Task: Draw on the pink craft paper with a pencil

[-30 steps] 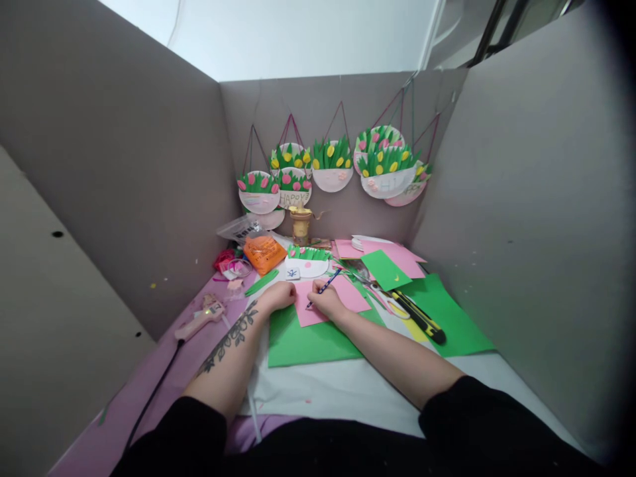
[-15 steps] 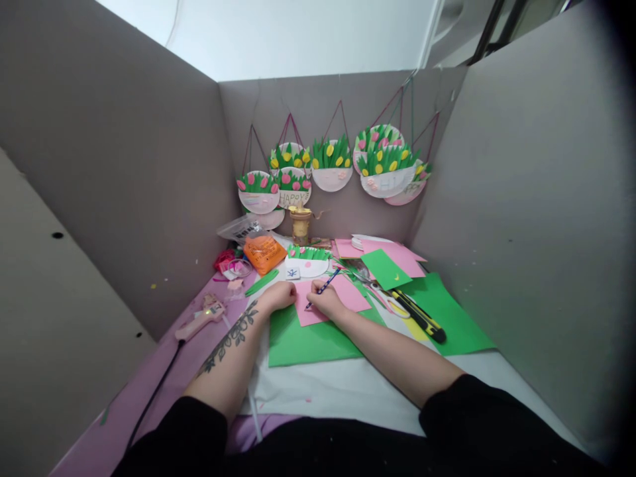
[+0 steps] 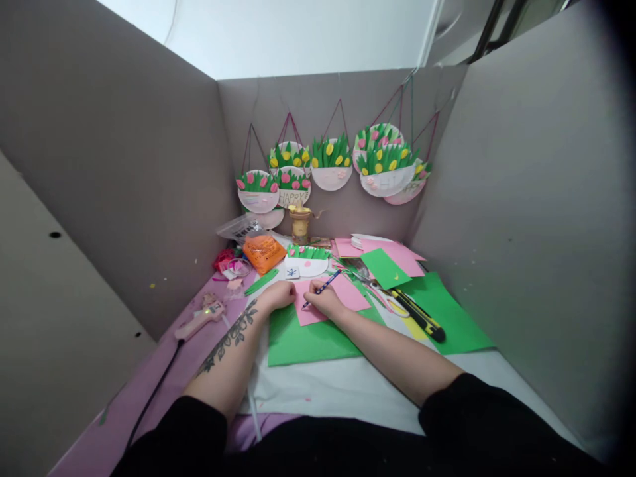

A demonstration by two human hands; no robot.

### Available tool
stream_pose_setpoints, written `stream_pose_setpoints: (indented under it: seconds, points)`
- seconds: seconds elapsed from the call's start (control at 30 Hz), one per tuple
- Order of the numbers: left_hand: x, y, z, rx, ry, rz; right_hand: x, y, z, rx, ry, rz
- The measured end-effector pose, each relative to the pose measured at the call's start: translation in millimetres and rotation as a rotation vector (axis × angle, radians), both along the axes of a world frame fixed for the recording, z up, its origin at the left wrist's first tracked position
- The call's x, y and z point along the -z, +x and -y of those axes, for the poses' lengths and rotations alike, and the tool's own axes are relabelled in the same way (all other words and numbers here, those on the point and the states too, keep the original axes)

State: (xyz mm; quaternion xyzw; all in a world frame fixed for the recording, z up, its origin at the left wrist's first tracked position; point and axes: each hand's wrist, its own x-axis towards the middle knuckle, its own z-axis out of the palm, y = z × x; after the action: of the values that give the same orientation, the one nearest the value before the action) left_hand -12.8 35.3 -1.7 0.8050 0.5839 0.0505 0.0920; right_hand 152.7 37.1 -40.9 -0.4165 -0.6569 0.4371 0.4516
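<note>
A blue patterned pencil (image 3: 328, 281) is gripped in my right hand (image 3: 322, 301), its tip down on a pink sheet of paper (image 3: 350, 295). My left hand (image 3: 281, 295) rests curled at the left edge of that sheet; whether anything lies under its fingers is hidden. Beneath the pink sheet is a larger green sheet (image 3: 318, 344). Just beyond my hands lies a white half paper plate (image 3: 307, 265) with green paper leaves and pink flowers. A small white card (image 3: 292, 272) with a blue mark sits beside it.
To the right are scissors (image 3: 390, 299), a yellow-black utility knife (image 3: 420, 317) and green paper (image 3: 454, 318). A pink glue gun (image 3: 201, 318) with its cord lies left, near an orange bag (image 3: 264, 252). Paper-plate baskets (image 3: 332, 177) hang on the grey back panel, with side panels closing in both sides.
My right hand and the pencil tip have shifted slightly to the left on the pink paper. My left hand keeps its place.
</note>
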Motion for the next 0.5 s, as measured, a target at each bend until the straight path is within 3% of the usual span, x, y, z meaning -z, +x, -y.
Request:
stream_pose_setpoints:
  seconds: [0.5]
  points:
    - [-3.5,1.5,2.3,-0.01,-0.023,0.005,-0.2,2.3,0.2,0.005,0.13,0.119]
